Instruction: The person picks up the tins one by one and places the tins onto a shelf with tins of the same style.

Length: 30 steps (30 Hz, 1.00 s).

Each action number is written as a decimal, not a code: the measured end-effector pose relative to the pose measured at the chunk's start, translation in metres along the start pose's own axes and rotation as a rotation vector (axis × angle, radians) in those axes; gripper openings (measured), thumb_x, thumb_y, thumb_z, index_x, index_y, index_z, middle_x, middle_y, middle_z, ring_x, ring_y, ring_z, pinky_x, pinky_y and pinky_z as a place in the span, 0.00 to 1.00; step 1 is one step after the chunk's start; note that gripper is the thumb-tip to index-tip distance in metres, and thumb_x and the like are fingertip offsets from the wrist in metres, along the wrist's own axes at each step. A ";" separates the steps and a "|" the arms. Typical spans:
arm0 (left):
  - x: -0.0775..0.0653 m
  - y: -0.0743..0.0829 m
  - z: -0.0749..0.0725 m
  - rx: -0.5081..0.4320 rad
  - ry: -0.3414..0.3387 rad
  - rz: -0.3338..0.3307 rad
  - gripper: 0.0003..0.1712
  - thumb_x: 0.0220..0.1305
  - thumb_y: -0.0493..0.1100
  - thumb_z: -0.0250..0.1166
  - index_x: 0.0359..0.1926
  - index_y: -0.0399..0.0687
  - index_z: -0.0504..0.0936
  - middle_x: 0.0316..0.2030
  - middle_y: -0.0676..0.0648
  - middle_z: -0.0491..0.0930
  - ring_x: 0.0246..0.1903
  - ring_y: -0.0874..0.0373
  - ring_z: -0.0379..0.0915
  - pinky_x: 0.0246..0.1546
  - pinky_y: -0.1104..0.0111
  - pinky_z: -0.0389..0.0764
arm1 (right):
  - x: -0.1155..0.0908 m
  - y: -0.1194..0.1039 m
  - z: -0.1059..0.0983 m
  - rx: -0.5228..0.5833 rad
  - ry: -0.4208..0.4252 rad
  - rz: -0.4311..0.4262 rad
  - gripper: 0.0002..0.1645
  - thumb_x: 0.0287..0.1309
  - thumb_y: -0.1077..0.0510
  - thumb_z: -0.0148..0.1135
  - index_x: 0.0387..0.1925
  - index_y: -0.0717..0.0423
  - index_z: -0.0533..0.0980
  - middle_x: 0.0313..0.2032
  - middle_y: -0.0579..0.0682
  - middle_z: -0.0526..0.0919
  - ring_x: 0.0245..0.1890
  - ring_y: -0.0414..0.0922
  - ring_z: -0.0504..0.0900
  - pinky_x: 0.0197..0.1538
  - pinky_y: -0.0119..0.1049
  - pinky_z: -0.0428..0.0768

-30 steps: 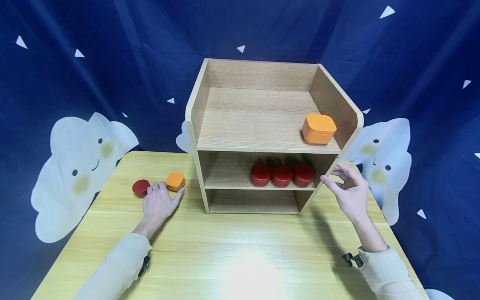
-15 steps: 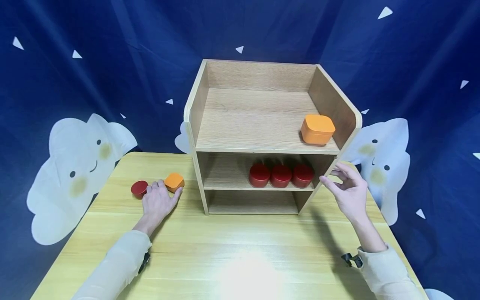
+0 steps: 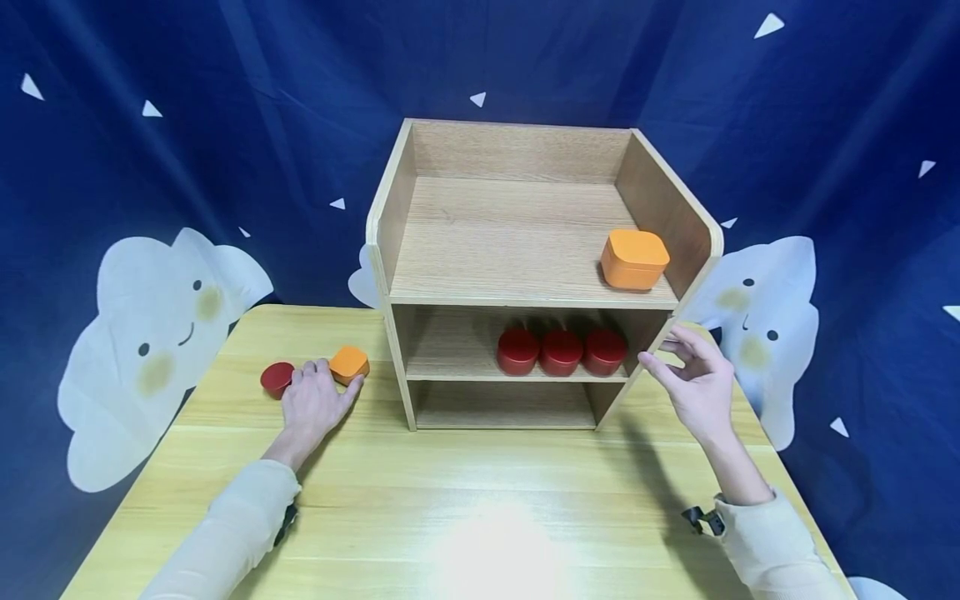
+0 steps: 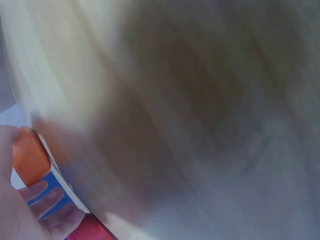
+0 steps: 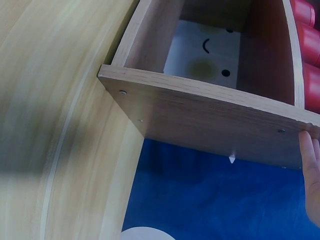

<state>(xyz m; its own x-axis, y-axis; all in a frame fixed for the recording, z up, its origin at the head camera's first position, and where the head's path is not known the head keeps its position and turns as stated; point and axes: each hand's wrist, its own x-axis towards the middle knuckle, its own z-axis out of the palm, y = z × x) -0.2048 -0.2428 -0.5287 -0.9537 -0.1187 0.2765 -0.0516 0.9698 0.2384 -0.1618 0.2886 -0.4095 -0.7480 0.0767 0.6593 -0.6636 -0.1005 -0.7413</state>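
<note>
In the head view, my left hand (image 3: 313, 404) lies low over the table's left side, between a dark red round container (image 3: 277, 379) and an orange rounded-square container (image 3: 349, 364). Its thumb is at the orange container's near side; the other fingertips are close to the red one. The left wrist view shows the orange container (image 4: 31, 156) beside the thumb and part of the red container (image 4: 92, 229) by the fingers. My right hand (image 3: 697, 387) is at the wooden shelf's (image 3: 517, 300) right side panel. In the right wrist view, straight fingers (image 5: 307, 150) touch its outer face.
Three red round containers (image 3: 560, 352) line the middle shelf's right part. Another orange container (image 3: 635, 260) stands on the top level at right. The table (image 3: 390, 508) spreads out in front, and a blue curtain (image 3: 525, 50) hangs behind.
The view shifts slightly. Both hands and all containers keep their places.
</note>
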 end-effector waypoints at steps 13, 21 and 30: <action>-0.004 -0.005 -0.010 0.037 0.038 0.078 0.40 0.66 0.65 0.66 0.48 0.27 0.75 0.39 0.28 0.79 0.37 0.34 0.75 0.31 0.44 0.82 | 0.000 -0.002 0.001 -0.003 0.001 0.001 0.33 0.50 0.87 0.65 0.58 0.67 0.82 0.45 0.41 0.91 0.46 0.33 0.89 0.45 0.26 0.88; -0.014 -0.006 -0.021 0.070 0.133 0.199 0.39 0.62 0.63 0.69 0.47 0.27 0.77 0.37 0.29 0.81 0.36 0.34 0.77 0.30 0.47 0.82 | 0.000 -0.002 0.001 -0.037 0.020 0.021 0.34 0.48 0.88 0.64 0.58 0.67 0.82 0.44 0.40 0.91 0.45 0.33 0.89 0.44 0.25 0.88; -0.026 -0.006 -0.030 0.058 0.178 0.277 0.36 0.59 0.63 0.70 0.42 0.30 0.78 0.32 0.33 0.80 0.31 0.38 0.74 0.26 0.51 0.77 | 0.000 -0.002 0.000 -0.009 -0.002 0.012 0.32 0.51 0.85 0.66 0.59 0.69 0.81 0.45 0.41 0.91 0.45 0.33 0.89 0.45 0.26 0.88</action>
<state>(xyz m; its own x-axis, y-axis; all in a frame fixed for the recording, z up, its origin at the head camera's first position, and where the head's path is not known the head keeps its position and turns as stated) -0.1708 -0.2522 -0.5091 -0.8671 0.1210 0.4832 0.1811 0.9802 0.0797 -0.1607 0.2890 -0.4077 -0.7557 0.0733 0.6508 -0.6549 -0.0924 -0.7500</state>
